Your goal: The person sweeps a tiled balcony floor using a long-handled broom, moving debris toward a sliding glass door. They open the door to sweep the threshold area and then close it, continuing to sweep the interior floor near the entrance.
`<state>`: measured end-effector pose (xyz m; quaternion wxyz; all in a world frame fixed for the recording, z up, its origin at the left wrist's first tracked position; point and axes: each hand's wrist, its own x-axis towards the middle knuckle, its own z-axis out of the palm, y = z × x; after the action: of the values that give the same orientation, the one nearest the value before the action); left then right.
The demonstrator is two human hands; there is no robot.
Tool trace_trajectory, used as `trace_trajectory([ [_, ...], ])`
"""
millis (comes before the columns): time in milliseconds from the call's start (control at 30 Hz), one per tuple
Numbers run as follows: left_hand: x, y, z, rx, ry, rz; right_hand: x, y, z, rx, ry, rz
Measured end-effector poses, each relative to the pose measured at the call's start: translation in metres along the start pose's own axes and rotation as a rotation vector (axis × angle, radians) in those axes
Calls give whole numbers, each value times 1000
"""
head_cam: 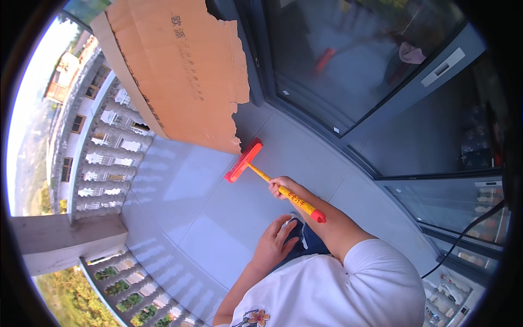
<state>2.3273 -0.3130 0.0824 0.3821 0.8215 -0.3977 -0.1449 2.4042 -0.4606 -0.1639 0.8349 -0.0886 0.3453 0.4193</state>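
A red-headed brush broom (250, 160) with a yellow handle slants across the tiled floor. My right hand (282, 187) is closed around that handle, whose red end cap lies over my forearm. The red bristles are close to the torn lower edge of a large cardboard sheet (184, 77). My left hand (278, 239) is in front of my body, fingers apart and holding nothing. It is near my dark trousers, below the broom handle.
Dark-framed glass doors (327, 73) run along the right side. Stone balusters (118, 151) line the balcony at the left, with a pillar (73, 237) between two railing sections. A black cable (463, 233) hangs at the lower right.
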Motion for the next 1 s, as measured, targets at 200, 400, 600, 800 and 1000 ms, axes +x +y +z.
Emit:
trace_trajectory([
  [200, -212, -77, 40, 156, -228, -761, -1, -9, -57, -344, 163, -128],
  [400, -301, -88, 79, -78, -448, -947, -150, 45, -205, -86, 345, -181],
  [600, -276, -109, 118, -147, -366, -982, -319, 202, -294, 357, 528, -340],
  [800, -246, -98, 121, -401, -278, -1120, -391, 296, -307, 782, 399, -458],
  [1000, -270, -96, 123, -234, -357, -966, -380, 304, -219, 199, 445, -328],
])
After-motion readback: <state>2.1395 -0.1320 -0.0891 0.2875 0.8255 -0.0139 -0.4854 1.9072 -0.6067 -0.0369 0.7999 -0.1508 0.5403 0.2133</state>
